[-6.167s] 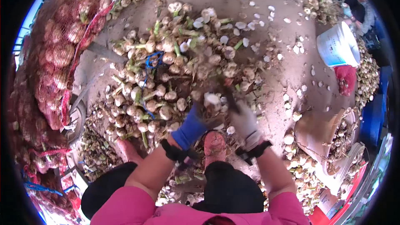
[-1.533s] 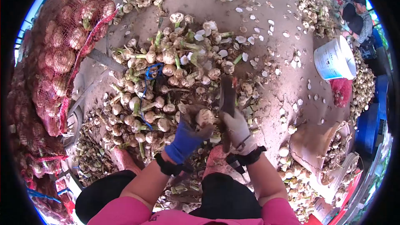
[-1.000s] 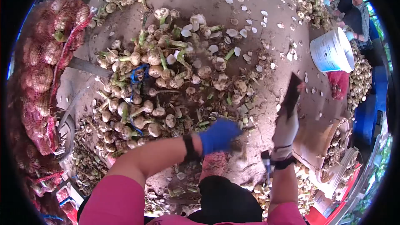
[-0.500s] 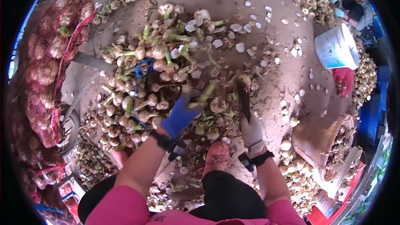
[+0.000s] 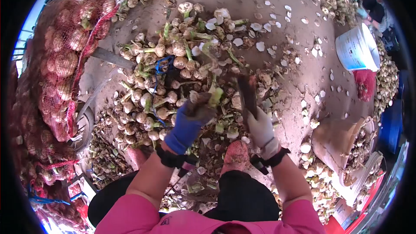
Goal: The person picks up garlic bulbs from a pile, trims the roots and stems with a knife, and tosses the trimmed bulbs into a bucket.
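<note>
My left hand point(image 5: 190, 125), in a blue glove, is closed around a soil-brown, turnip-like bulb point(image 5: 199, 99) with a pale green stalk end point(image 5: 216, 98) pointing right. Motion blurs its outline. My right hand point(image 5: 263, 133) wears a whitish glove and grips a wide, dark-bladed knife point(image 5: 248, 97). The blade points away from me, right of the bulb and apart from it. Beyond both hands lies a heap of round bulbs point(image 5: 159, 50), many with green stalks. A blue cord point(image 5: 164, 65) runs over the heap.
Full red net bags point(image 5: 65, 63) stand at left. White slices point(image 5: 260, 46) and trimmings litter the floor. To the right are a white bucket point(image 5: 356, 48), a cardboard sheet point(image 5: 331, 141) and a pile of pale bulbs point(image 5: 318, 177). Another person point(image 5: 375, 11) is at the far right.
The view has shifted, so the surroundings sit farther right. My left hand has turned, bringing the bulb's stalk end closer to the knife. The blade now tilts more to the left.
</note>
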Available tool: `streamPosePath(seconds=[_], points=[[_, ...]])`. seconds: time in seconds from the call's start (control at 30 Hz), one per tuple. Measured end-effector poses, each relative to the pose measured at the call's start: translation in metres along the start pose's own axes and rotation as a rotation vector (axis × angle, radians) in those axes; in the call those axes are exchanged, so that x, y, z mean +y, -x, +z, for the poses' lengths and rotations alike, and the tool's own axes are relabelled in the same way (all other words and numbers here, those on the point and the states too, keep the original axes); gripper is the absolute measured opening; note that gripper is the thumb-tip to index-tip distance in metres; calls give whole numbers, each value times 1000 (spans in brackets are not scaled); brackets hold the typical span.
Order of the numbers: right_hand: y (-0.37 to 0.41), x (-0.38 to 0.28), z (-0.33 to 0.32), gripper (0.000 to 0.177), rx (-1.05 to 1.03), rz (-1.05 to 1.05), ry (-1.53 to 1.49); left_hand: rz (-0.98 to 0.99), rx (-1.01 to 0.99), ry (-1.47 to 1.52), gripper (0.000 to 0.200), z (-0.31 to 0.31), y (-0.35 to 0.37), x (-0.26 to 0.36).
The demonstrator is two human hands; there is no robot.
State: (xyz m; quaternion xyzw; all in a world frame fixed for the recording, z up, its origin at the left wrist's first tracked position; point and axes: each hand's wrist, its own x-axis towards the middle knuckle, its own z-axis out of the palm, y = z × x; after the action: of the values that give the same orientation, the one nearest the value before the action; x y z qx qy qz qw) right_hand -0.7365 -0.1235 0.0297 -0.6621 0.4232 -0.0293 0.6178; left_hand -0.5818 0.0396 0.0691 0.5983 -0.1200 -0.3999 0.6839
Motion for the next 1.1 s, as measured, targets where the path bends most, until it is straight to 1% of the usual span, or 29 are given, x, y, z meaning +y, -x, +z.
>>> streamPosePath(seconds=[0.03,0.13,0.17,0.2,0.23,0.27,0.3,0.33,0.37,0.4,0.43,0.47,0.53,0.57,0.67,0.7,0.73,0.77,0.8,0.87,0.9,0.97,1.0,1.03,1.07,1.1], points=[[-3,1,5,41,-123,151,-289,19,-77,116,43,17,4,-3],[-19,11,10,54,-775,299,-1160,496,-546,-539,44,29,0,2],[-19,12,10,54,-705,324,-1129,304,-481,-250,44,23,0,9],[-13,-3,7,54,-629,346,-1100,112,-412,40,45,13,0,19],[-11,-12,6,48,-496,226,-962,-89,-338,329,46,4,-1,27],[-8,-17,6,42,-364,122,-817,-220,-335,350,48,-1,-1,27],[-5,-25,7,38,-327,136,-730,-350,-325,373,49,-5,-2,27],[-5,-34,13,35,-291,135,-640,-398,-336,270,48,-2,3,13],[-3,-36,25,36,-146,18,-412,-440,-348,165,48,7,9,-7],[2,-40,35,31,-39,-226,-196,-485,-353,59,48,18,13,-16],[4,-46,27,30,6,-402,37,-449,-262,52,46,23,13,-21],[7,-55,17,29,55,-569,271,-332,-205,-82,45,20,9,-22],[-11,-60,-8,28,171,-417,571,-68,-93,-342,44,12,-9,-33],[-30,-42,-18,23,238,-275,700,63,21,-406,45,4,-14,-47],[-19,-56,-13,19,286,-372,741,179,59,-539,48,-2,-22,-42],[3,-78,0,16,232,-555,762,204,16,-478,45,-3,-22,-43],[23,-103,7,18,-6,-581,847,204,-26,-411,42,-13,-20,-70],[32,-101,18,17,-49,-681,923,210,-68,-343,38,-32,-22,-114],[37,-98,25,16,-96,-789,999,256,-73,-369,34,-34,-23,-115],[31,-93,26,14,-118,-875,1057,348,-78,-421,27,-39,-24,-120],[28,-86,24,13,-133,-911,1086,304,-92,-368,28,-34,-18,-109],[-3,-62,-3,17,-114,-898,992,218,-128,-259,30,-23,-5,-82],[-37,-32,-10,15,21,-369,1143,178,-143,-202,31,-17,0,-69],[-64,-8,-31,15,229,-95,961,137,-154,-151,33,-16,4,-60],[-53,-7,-41,15,483,-250,669,101,-164,-99,34,-16,3,-57],[-44,-19,-41,15,475,-428,606,-74,-106,434,26,-17,-7,-62]])
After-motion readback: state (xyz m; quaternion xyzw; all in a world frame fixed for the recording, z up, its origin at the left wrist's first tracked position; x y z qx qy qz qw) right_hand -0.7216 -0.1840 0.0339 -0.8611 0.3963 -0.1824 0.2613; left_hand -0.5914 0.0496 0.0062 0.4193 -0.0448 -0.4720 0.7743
